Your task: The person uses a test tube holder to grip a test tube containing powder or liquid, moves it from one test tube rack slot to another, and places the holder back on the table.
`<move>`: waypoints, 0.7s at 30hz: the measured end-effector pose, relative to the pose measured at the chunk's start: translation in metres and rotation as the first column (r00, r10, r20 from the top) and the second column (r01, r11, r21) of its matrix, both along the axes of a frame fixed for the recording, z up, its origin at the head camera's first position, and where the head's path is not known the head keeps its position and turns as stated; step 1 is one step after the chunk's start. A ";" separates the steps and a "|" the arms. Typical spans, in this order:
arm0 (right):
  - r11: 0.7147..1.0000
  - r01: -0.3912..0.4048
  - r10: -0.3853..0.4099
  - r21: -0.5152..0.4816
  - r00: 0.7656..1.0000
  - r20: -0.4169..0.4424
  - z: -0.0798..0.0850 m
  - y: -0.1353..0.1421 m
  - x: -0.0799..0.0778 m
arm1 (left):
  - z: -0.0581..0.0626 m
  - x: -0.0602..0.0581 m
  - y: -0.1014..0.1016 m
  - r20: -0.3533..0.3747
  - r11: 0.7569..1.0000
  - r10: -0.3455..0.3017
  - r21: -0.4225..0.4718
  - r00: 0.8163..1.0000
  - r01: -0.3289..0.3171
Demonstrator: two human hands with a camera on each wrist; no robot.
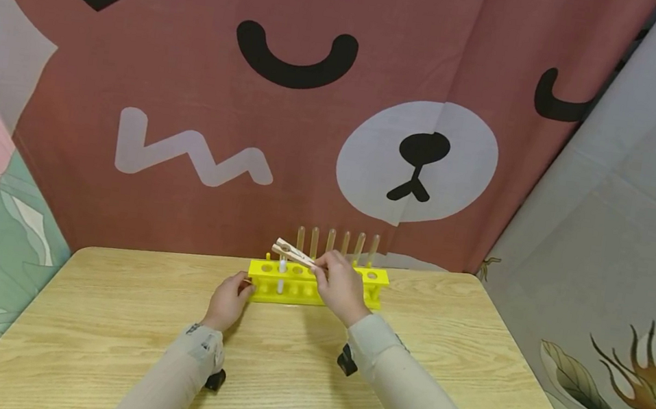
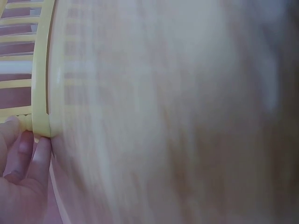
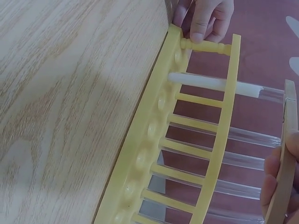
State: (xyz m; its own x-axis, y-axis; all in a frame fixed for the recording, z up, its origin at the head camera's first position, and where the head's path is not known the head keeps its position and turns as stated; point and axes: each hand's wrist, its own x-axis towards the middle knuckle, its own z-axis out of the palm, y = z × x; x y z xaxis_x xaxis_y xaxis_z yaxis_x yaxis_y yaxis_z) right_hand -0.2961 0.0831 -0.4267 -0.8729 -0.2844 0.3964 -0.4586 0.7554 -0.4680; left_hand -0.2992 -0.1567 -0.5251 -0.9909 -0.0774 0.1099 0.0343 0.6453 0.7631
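Observation:
A yellow test tube rack (image 1: 293, 276) stands near the table's back edge. My left hand (image 1: 228, 303) grips its left end, thumb and fingers at the end post and base in the left wrist view. One upright test tube (image 3: 201, 82) with white contents sits in a hole toward that end. My right hand (image 1: 342, 288) holds a wooden test tube clamp (image 1: 296, 255) above the rack, jaws pointing left. In the right wrist view the clamp's front end overlaps the top of that tube. Several clear test tubes (image 1: 331, 239) stand mouth down along the rack's back row.
The rack rests on a wood-grain table (image 1: 133, 317), close before a reddish cloth backdrop (image 1: 177, 212) with a cartoon face. A pale flowered cloth (image 1: 606, 269) hangs at the right. Black devices (image 1: 347, 360) sit under both wrists.

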 end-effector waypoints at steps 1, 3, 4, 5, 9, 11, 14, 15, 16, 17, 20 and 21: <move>1.000 -0.001 0.001 -0.001 1.000 0.002 -0.001 0.000 0.000 | 0.000 0.000 0.000 -0.001 1.000 -0.001 -0.001 1.000 0.001; 1.000 0.000 0.000 -0.001 1.000 0.007 -0.002 0.000 0.000 | 0.000 0.001 0.000 -0.001 1.000 -0.004 -0.002 1.000 0.004; 1.000 0.001 -0.001 -0.003 1.000 0.009 -0.002 0.000 0.000 | 0.000 0.001 0.000 -0.001 1.000 -0.005 -0.003 1.000 0.005; 1.000 0.000 0.000 -0.004 1.000 0.009 -0.003 0.000 0.000 | 0.000 0.001 0.000 0.000 1.000 -0.006 -0.003 1.000 0.006; 1.000 -0.004 0.004 -0.006 1.000 0.012 -0.005 0.000 -0.001 | 0.000 0.001 0.000 0.007 1.000 -0.009 -0.003 1.000 0.009; 1.000 -0.007 0.007 -0.008 1.000 0.019 -0.006 0.000 -0.001 | 0.000 0.001 0.000 0.013 1.000 -0.008 -0.005 1.000 0.008; 1.000 -0.009 0.010 -0.015 0.999 0.037 -0.006 0.000 0.000 | 0.000 0.001 -0.001 0.017 1.000 -0.007 -0.010 1.000 0.007; 1.000 -0.010 0.011 -0.018 0.999 0.043 -0.006 0.000 0.000 | 0.000 0.000 -0.001 0.017 1.000 -0.008 -0.012 1.000 0.008; 1.000 -0.011 0.011 -0.018 0.999 0.046 -0.006 -0.001 0.000 | 0.000 0.000 -0.001 0.017 1.000 -0.008 -0.013 1.000 0.008; 1.000 -0.011 0.012 -0.019 0.999 0.048 -0.006 -0.001 0.000 | 0.001 0.000 -0.001 0.017 1.000 -0.007 -0.013 1.000 0.007; 1.000 -0.008 0.009 -0.021 0.999 0.051 -0.007 -0.001 0.000 | 0.001 -0.001 0.000 0.018 1.000 -0.004 -0.014 1.000 0.005; 1.000 -0.008 0.009 -0.021 0.999 0.051 -0.007 -0.001 0.000 | 0.001 -0.001 0.000 0.022 1.000 -0.004 -0.014 1.000 0.004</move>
